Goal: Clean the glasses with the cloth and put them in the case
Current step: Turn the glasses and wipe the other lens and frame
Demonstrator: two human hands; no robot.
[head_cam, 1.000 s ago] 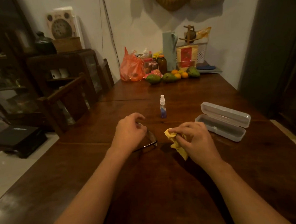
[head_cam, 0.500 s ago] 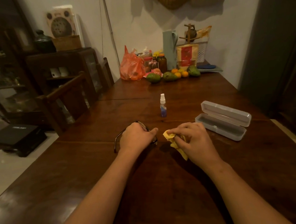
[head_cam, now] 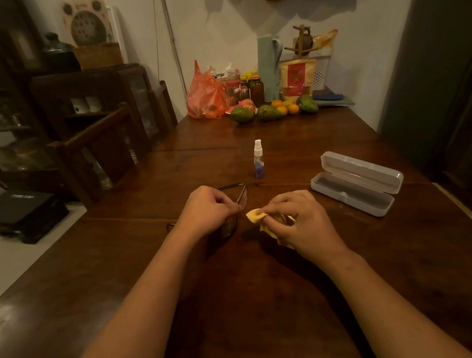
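Head view: the glasses [head_cam: 243, 197] are about to get wiped.
The left hand [head_cam: 209, 208] grips the glasses by the frame, turned on edge over the table [head_cam: 266, 302], so a lens can meet the cloth [head_cam: 254, 216]. The right hand [head_cam: 299, 219] pinches the yellow cloth just beside them at 3 o'clock, ready to rub, I think. The case [head_cam: 353, 190] lies open at 2 o'clock, waiting for them.
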